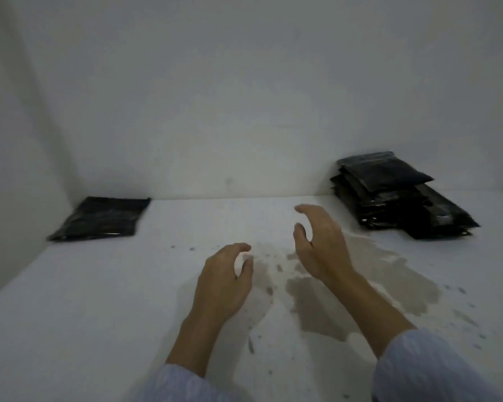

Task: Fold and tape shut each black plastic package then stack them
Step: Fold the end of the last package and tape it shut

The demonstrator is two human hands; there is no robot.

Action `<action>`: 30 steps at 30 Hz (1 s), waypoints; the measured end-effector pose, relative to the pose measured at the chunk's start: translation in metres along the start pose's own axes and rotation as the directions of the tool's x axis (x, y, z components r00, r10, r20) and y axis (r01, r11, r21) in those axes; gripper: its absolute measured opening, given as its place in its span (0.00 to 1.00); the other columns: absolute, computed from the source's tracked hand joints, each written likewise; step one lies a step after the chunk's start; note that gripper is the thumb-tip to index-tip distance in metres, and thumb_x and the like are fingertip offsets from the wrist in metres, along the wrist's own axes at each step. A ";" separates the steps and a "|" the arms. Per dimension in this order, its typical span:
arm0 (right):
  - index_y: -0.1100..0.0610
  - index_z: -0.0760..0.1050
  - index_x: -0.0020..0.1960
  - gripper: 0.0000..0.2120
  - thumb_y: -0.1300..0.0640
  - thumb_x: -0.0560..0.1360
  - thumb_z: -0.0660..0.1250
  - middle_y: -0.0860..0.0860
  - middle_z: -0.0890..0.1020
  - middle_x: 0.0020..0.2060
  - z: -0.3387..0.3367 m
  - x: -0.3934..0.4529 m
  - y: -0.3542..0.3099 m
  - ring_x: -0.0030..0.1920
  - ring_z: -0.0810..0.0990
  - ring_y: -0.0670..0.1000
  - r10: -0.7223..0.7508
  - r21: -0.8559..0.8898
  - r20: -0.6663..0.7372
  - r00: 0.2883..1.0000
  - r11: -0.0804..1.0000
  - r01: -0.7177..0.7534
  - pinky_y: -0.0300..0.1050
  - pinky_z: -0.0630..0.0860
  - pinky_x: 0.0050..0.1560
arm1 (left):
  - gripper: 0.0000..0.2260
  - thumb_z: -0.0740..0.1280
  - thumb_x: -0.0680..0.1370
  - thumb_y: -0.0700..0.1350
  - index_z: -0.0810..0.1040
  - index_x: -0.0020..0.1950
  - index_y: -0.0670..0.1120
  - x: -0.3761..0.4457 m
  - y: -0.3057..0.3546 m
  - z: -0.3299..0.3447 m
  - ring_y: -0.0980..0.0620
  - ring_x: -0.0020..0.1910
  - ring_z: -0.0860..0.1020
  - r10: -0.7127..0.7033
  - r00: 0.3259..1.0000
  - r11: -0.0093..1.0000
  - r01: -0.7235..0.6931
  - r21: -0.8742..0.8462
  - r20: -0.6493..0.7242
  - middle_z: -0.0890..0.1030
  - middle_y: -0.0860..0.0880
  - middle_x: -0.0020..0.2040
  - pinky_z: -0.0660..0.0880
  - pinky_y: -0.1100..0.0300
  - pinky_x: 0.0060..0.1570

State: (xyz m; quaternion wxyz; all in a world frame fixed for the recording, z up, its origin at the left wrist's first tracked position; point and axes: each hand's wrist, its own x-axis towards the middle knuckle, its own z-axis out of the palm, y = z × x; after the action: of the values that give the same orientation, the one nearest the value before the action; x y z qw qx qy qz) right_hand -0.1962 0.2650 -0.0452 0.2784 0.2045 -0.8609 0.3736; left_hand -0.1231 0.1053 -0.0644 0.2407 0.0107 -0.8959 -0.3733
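A heap of black plastic packages [401,198] sits at the far right against the wall, loosely piled; a single flat package [99,219] lies at the far left, well apart from it; which of the two is the finished stack cannot be told. Neither hand holds anything: the left hand [224,282] hovers over the white table [99,300], fingers loosely curled round nothing; the right hand [320,245] is raised beside it, fingers relaxed and spread, angled toward the heap. This looks like the gap between packages; the next move likely calls for fetching one to the stained middle [331,300]; no tape is in sight.
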 end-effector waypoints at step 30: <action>0.49 0.56 0.71 0.40 0.40 0.64 0.29 0.47 0.58 0.71 0.220 -0.006 -0.129 0.71 0.57 0.47 0.028 -0.287 0.551 0.834 0.945 0.158 0.48 0.52 0.70 | 0.34 0.75 0.67 0.58 0.68 0.62 0.39 0.169 -0.269 -0.177 0.39 0.57 0.75 -0.645 0.661 0.698 0.714 0.056 -0.383 0.75 0.41 0.59 0.71 0.44 0.59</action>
State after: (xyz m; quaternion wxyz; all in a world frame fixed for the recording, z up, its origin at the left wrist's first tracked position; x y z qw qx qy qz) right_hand -0.1912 0.0171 -0.1045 0.0625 0.2842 -0.9458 0.1444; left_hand -0.2381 -0.2393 -0.0668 0.2290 0.4334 -0.8044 -0.3357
